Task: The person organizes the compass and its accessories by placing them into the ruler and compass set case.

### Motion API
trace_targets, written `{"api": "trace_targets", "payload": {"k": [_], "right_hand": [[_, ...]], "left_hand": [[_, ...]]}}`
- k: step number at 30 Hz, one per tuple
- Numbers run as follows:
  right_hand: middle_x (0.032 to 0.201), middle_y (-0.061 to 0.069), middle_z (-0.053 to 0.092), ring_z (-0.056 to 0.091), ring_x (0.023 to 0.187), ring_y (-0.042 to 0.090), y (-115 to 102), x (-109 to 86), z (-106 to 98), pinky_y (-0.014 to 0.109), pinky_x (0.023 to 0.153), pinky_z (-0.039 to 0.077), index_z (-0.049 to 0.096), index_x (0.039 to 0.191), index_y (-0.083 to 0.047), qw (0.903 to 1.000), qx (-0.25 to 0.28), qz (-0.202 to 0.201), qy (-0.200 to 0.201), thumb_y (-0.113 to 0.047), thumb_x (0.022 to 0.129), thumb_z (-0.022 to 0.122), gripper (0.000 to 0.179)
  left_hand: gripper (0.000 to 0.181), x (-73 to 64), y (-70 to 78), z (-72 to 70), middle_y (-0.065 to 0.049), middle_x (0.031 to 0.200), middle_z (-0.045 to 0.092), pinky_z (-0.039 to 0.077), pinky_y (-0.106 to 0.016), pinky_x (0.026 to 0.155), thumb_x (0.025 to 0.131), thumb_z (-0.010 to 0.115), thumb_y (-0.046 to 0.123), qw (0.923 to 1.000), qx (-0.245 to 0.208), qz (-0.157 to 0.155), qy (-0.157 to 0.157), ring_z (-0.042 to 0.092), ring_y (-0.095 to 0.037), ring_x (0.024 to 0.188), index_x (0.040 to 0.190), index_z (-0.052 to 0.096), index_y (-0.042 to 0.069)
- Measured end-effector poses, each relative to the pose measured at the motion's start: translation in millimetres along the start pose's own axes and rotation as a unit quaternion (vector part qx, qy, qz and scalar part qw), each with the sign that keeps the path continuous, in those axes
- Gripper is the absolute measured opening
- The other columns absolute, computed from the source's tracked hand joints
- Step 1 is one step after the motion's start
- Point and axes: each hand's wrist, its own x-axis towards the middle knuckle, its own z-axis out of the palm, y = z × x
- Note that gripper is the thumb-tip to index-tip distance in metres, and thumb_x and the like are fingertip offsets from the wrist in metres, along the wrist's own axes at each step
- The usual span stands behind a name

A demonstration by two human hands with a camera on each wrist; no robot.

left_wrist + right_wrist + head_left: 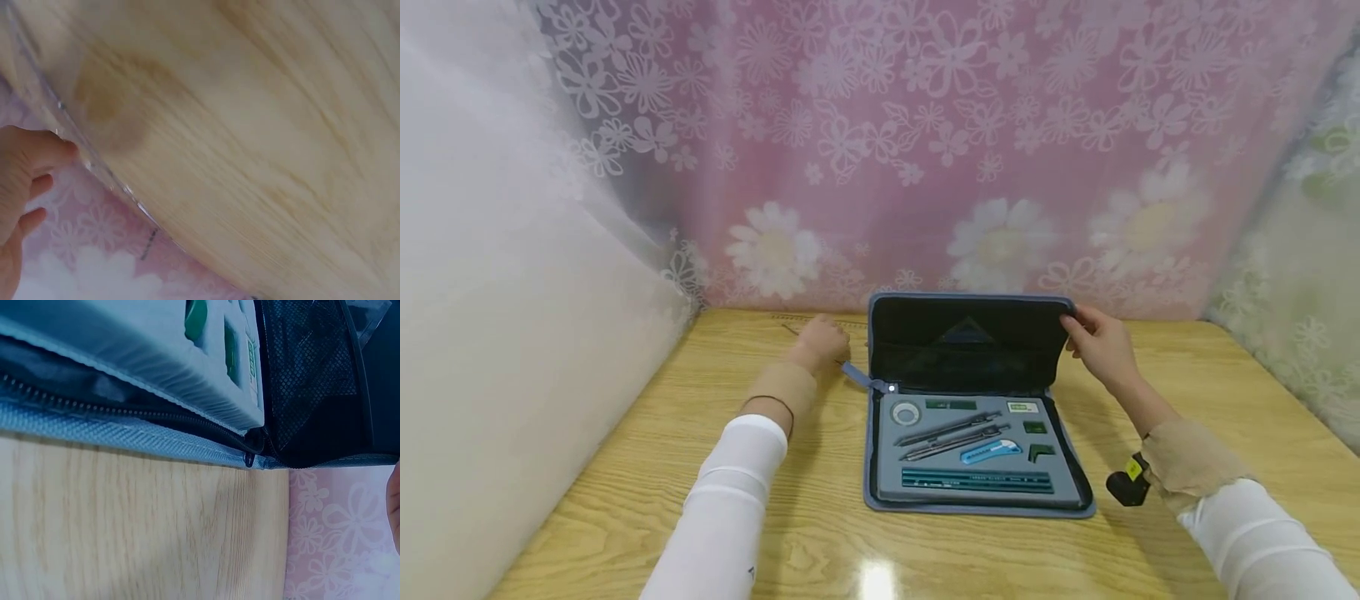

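A zippered drafting case (979, 508) stands open on the table, its lid (925, 358) raised. My right hand (1102, 343) pinches the lid's upper right corner between thumb and fingers. Left of the case, my left hand (822, 343) pinches a clear plastic ruler (786, 317) with a marked edge, near the table's back; its full shape is hidden. The ruler's thin edge (140, 209) runs past the fingertips in the left wrist view. In the grey foam lie two mechanical pencils (951, 429), a blue cutter (991, 452), a tape roll (906, 413) and green pencils (977, 481).
A clear triangle (967, 331) shows in the lid's mesh pocket. The zipper strap (856, 375) sticks out left of the case. A black object with a yellow label (1129, 482) is by the right wrist. A flowered curtain (880, 167) hangs behind the table (700, 500).
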Motion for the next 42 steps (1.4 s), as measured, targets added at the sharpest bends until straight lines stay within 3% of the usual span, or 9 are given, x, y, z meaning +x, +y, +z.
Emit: {"api": "trace_targets", "payload": {"k": [5, 12, 13, 16, 23, 27, 33, 37, 42], "right_hand": [[0.07, 0.021, 0.059, 0.055, 0.05, 0.013, -2.0, 0.9, 0.9, 0.019, 0.049, 0.045, 0.058, 0.115, 0.008, 0.9999, 0.008, 0.0, -0.009, -0.015, 0.095, 0.052, 0.031], [0.068, 0.02, 0.058, 0.055, 0.05, 0.014, -1.1, 3.0, 0.7, 0.018, 0.048, 0.045, 0.059, 0.112, 0.007, 1.0, 0.002, -0.003, -0.007, -0.017, 0.096, 0.052, 0.03], [0.068, 0.021, 0.058, 0.055, 0.05, 0.014, -1.0, 3.1, 0.4, 0.018, 0.048, 0.045, 0.059, 0.112, 0.007, 1.0, 0.002, -0.002, -0.006, -0.017, 0.096, 0.051, 0.03], [0.069, 0.022, 0.057, 0.055, 0.05, 0.015, -0.8, 3.4, 0.1, 0.018, 0.048, 0.044, 0.059, 0.111, 0.007, 1.0, 0.004, 0.0, -0.004, -0.017, 0.096, 0.052, 0.029], [0.065, 0.018, 0.058, 0.053, 0.048, 0.01, 0.7, 0.5, -0.6, 0.018, 0.047, 0.044, 0.059, 0.11, 0.008, 1.0, 0.0, 0.002, -0.002, -0.015, 0.095, 0.053, 0.028], [0.066, 0.018, 0.058, 0.053, 0.048, 0.01, 1.7, -0.5, -1.0, 0.019, 0.047, 0.044, 0.059, 0.112, 0.007, 1.0, -0.002, 0.004, -0.001, -0.016, 0.095, 0.053, 0.029], [0.067, 0.019, 0.058, 0.052, 0.049, 0.007, 1.4, -0.3, -1.9, 0.018, 0.047, 0.044, 0.059, 0.114, 0.007, 1.0, 0.001, 0.006, 0.006, -0.016, 0.095, 0.053, 0.03], [0.066, 0.018, 0.058, 0.053, 0.049, 0.008, 0.8, -1.0, -2.5, 0.018, 0.047, 0.045, 0.059, 0.113, 0.008, 1.0, 0.005, 0.006, 0.006, -0.014, 0.095, 0.053, 0.029], [0.065, 0.016, 0.058, 0.052, 0.048, 0.008, -0.1, -2.3, -3.9, 0.018, 0.047, 0.044, 0.059, 0.112, 0.008, 1.0, -0.001, 0.003, 0.003, -0.014, 0.095, 0.053, 0.028]], "left_hand": [[0.021, 20.6, 7.3, 14.2, 0.002, 0.114, 0.063, 0.032, -0.034, 0.097, 0.091, 0.054, 0.023, 0.9965, 0.018, -0.028, -0.076, 0.052, -0.018, 0.109, 0.107, 0.068, 0.02], [0.01, 98.2, -4.1, 126.1, 0.008, 0.093, 0.067, 0.041, -0.037, 0.083, 0.083, 0.06, 0.027, 0.9968, 0.078, 0.015, -0.009, 0.061, -0.017, 0.084, 0.078, 0.068, 0.031], [0.015, 103.4, -4.5, 130.0, 0.008, 0.098, 0.066, 0.043, -0.039, 0.084, 0.087, 0.057, 0.023, 0.9968, 0.07, 0.017, -0.037, 0.061, -0.017, 0.087, 0.084, 0.069, 0.031], [0.016, 111.4, -10.0, 153.7, 0.009, 0.085, 0.065, 0.048, -0.037, 0.068, 0.08, 0.058, 0.019, 0.9965, 0.074, 0.037, 0.01, 0.059, -0.015, 0.073, 0.072, 0.066, 0.029], [0.019, 29.3, 3.4, 42.7, -0.002, 0.089, 0.065, 0.052, -0.034, 0.069, 0.091, 0.053, 0.009, 0.9941, -0.028, -0.004, -0.104, 0.06, -0.016, 0.079, 0.08, 0.067, 0.013], [0.014, -5.9, -5.5, 14.6, -0.008, 0.088, 0.066, 0.051, -0.037, 0.073, 0.091, 0.055, 0.017, 0.9925, -0.116, -0.021, -0.033, 0.062, -0.022, 0.08, 0.088, 0.066, 0.009], [0.014, -21.2, -37.1, 5.1, -0.011, 0.084, 0.065, 0.05, -0.041, 0.074, 0.091, 0.055, 0.009, 0.9782, -0.19, -0.07, 0.048, 0.062, -0.028, 0.08, 0.101, 0.062, 0.003], [0.023, -32.6, -58.9, -0.5, -0.011, 0.083, 0.063, 0.049, -0.041, 0.067, 0.093, 0.046, 0.004, 0.9524, -0.273, -0.116, 0.069, 0.059, -0.027, 0.075, 0.108, 0.063, 0.004], [0.02, -51.8, -82.1, -12.6, -0.017, 0.097, 0.061, 0.045, -0.042, 0.069, 0.095, 0.049, 0.009, 0.8997, -0.404, -0.155, 0.056, 0.056, -0.03, 0.081, 0.11, 0.059, 0.001]]}}
